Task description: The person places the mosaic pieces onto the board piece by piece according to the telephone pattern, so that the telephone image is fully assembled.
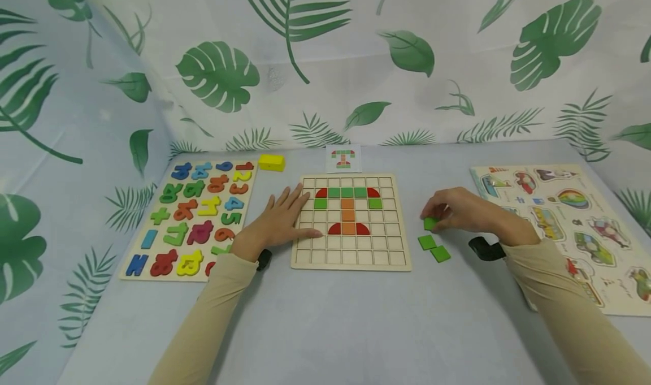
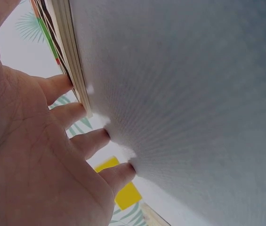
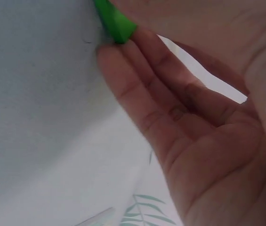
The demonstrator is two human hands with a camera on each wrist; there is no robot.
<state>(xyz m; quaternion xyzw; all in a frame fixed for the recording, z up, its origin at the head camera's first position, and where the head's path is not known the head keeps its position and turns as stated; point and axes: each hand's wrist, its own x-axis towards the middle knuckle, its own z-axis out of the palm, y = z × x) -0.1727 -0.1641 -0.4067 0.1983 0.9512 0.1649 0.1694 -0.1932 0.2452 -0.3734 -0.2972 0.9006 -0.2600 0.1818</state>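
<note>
A wooden grid board (image 1: 351, 257) lies mid-table, bearing red quarter-round, green and orange square tiles in a T shape. My left hand (image 1: 278, 220) rests at its left edge, fingers spread and thumb over the lower-left cells; in the left wrist view, some fingertips (image 2: 123, 172) press the tablecloth. To the right of the board, my right hand (image 1: 467, 212) pinches a green square tile (image 1: 430, 223) between thumb and fingers, low over the table. The right wrist view shows this tile's corner (image 3: 121, 28) at the fingertips. Two loose green tiles (image 1: 427, 242) lie just below that hand.
Behind the board stands a small pattern card (image 1: 343, 159) with a T design. A yellow block (image 1: 272, 163) sits back left, beside a number-and-letter puzzle board (image 1: 137, 243). At right, under my right forearm, lies a picture puzzle board (image 1: 554, 204). A leaf-print cloth hangs behind.
</note>
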